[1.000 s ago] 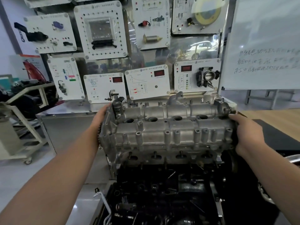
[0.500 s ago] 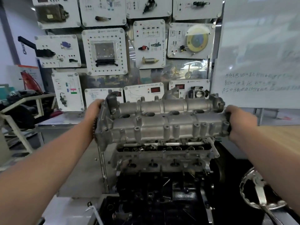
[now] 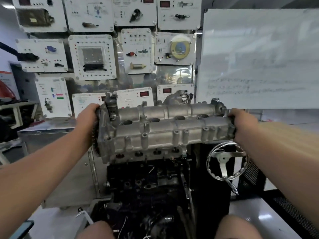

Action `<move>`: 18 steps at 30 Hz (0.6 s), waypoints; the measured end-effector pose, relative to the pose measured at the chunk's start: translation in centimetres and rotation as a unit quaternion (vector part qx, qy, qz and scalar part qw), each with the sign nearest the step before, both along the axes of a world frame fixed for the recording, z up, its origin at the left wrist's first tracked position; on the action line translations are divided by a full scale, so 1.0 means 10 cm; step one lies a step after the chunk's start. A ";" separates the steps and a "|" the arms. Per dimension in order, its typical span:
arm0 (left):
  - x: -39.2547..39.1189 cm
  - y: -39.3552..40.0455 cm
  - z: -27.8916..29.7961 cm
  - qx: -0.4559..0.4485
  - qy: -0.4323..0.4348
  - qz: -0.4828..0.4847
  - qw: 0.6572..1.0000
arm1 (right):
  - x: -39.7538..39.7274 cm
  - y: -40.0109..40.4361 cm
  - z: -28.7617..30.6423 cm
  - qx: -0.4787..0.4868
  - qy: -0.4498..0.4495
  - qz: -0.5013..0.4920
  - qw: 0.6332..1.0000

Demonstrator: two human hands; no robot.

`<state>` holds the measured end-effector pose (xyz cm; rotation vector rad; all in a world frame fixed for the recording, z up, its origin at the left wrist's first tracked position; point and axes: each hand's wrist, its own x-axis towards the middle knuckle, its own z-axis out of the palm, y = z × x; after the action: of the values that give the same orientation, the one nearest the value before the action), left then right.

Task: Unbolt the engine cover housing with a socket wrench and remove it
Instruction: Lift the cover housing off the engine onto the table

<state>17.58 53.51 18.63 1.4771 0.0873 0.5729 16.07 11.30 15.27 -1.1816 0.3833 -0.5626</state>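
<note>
Left of centre, the left hand (image 3: 87, 116) wraps its curled fingers round the sprocket end of the engine cover housing (image 3: 165, 130), gripping it firmly. That long grey casting spans the middle of the frame, held level and clear above the dark engine block (image 3: 146, 180), a grip at each end likely to balance its weight and keep it from tipping. Right of centre, the right hand (image 3: 241, 125) clamps the far end, fingers curled round it. Below it, at lower right, a silver handwheel (image 3: 224, 161).
</note>
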 end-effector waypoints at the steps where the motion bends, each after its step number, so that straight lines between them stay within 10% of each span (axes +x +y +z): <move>1: -0.03 -0.09 -0.03 -0.006 0.003 -0.006 1.000 | -0.04 -0.10 -0.04 0.001 0.005 0.015 1.000; 18: -0.03 -2.60 -0.68 -0.078 0.048 -0.245 0.965 | -1.23 -2.36 -0.50 -0.033 0.087 -0.152 0.984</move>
<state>17.24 27.49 11.82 1.3092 -0.1521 0.0895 3.82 -12.26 10.26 -1.2481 0.7062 -0.7418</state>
